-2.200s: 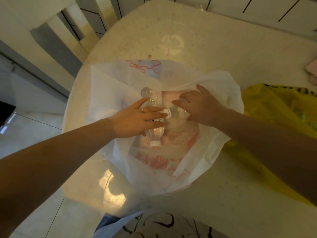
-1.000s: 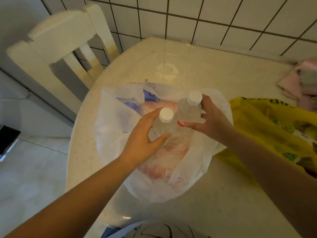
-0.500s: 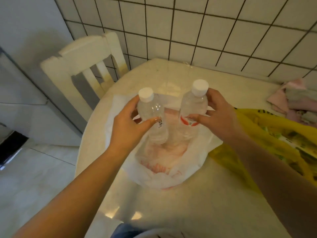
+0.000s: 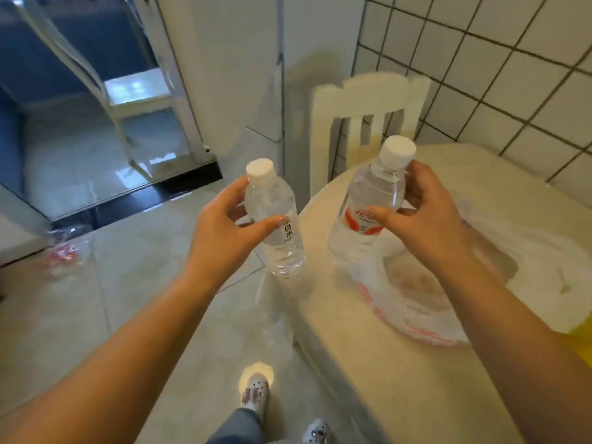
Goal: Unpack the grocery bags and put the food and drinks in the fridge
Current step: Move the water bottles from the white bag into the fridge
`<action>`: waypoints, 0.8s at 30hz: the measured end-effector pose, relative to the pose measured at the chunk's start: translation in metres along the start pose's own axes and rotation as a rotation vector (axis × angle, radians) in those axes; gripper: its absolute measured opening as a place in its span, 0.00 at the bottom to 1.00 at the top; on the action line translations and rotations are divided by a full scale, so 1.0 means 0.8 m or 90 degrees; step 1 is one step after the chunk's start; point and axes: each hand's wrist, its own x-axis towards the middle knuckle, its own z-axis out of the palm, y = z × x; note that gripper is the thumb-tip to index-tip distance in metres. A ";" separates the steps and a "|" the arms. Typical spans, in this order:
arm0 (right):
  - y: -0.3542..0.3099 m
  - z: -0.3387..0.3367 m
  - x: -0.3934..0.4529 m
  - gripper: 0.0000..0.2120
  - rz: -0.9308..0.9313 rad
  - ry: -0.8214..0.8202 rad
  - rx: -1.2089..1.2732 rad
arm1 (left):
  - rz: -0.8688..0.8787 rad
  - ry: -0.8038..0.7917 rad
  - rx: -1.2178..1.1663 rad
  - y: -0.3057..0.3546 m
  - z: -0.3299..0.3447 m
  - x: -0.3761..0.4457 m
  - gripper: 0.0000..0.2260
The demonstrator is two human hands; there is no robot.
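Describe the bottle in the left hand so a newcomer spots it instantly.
Start at the round table and look just past its left edge, over the floor. The left hand grips a clear bottle with a white cap there. Unlike the red-labelled bottle in the right hand, it carries only black characters.

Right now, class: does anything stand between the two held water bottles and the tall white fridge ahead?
Nothing visible does. The left hand grips a clear plastic bottle, the right hand a red-labelled clear bottle; only bare floor tiles lead toward the tall white fridge, whose door looks closed.
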 end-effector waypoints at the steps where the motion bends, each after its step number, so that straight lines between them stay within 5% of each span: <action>1: -0.007 0.020 0.001 0.32 -0.008 -0.031 0.008 | -0.012 0.021 0.001 -0.009 -0.018 -0.004 0.29; 11: -0.072 0.245 0.009 0.32 -0.045 -0.210 -0.010 | -0.085 0.130 -0.023 -0.099 -0.207 0.003 0.29; 24: -0.187 0.516 0.113 0.31 -0.067 -0.205 0.040 | -0.036 0.115 0.036 -0.192 -0.473 0.153 0.32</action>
